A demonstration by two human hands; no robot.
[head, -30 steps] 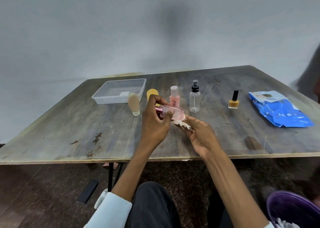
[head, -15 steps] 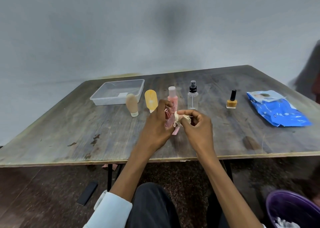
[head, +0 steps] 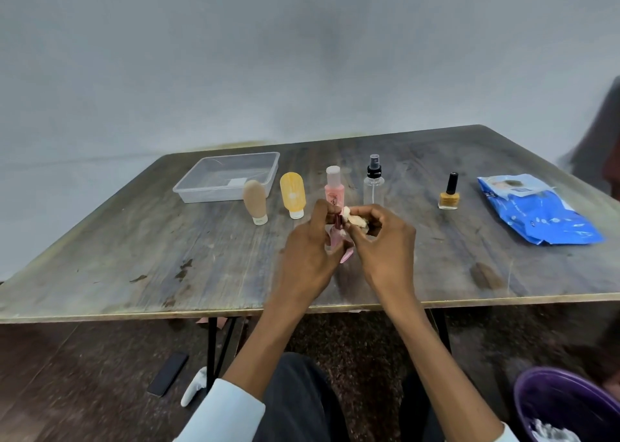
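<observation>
Containers first: clear plastic tray (head: 188, 196) at far left of the table (head: 161, 260), with one small white slip (head: 236, 182) inside. Purple bucket (head: 533, 398) on the floor at near right, with crumpled white scraps (head: 547, 429) in it.

Row of bottles across the far half, left to right:
- tan tube (head: 255, 201) and yellow tube (head: 293, 191), both standing on their caps
- pink bottle (head: 334, 186) with pink liquid
- clear spray bottle (head: 373, 181) with a black pump
- nail polish bottle (head: 449, 197), mustard fill, black cap

Blue packet (head: 540, 215) lies flat at far right.

Small pink tube (head: 345, 256) is held off the table at centre, just nearer than the pink bottle. Long axis is close to upright. The dark red end points up between the fingertips, and the pink end points down, tilted slightly right. The middle is hidden by fingers, so probably a lip-gloss type tube, can't confirm.

Grip: left hand (head: 308, 253) has fingers and thumb curled round the tube and grips it. Right hand (head: 382, 250) pinches an off-white wad (head: 355, 219) between thumb and curled fingers. The wad presses against the upper end of the tube. The two hands touch at the fingertips.
</observation>
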